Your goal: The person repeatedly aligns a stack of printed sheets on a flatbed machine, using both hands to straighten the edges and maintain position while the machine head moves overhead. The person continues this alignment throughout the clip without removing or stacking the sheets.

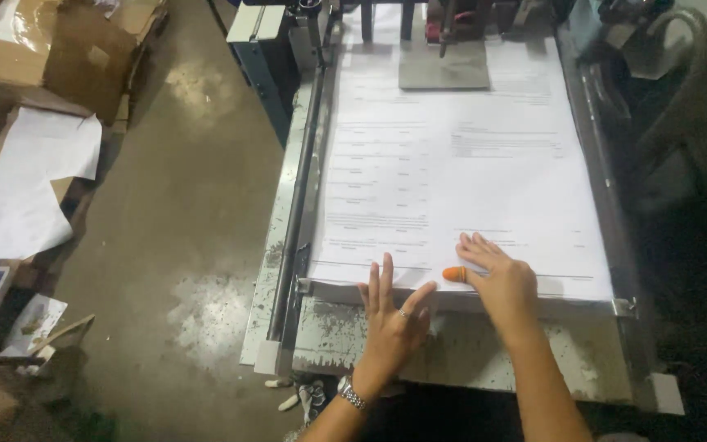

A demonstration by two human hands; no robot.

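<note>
Squaring near edge of printed sheet stack (460,164) on machine feed surface (468,360). Left hand (390,315): grip spread, flat against stack's front edge, nothing pinched. Right hand (501,282): grip spread, palm down on top sheet, orange rubber thumb cot (454,273) touching paper. Likely next: even push along edge, top sheets kept flat.

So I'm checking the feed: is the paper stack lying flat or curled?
Flat. The printed paper stack lies spread on the machine table; both hands press its near edge.
</note>
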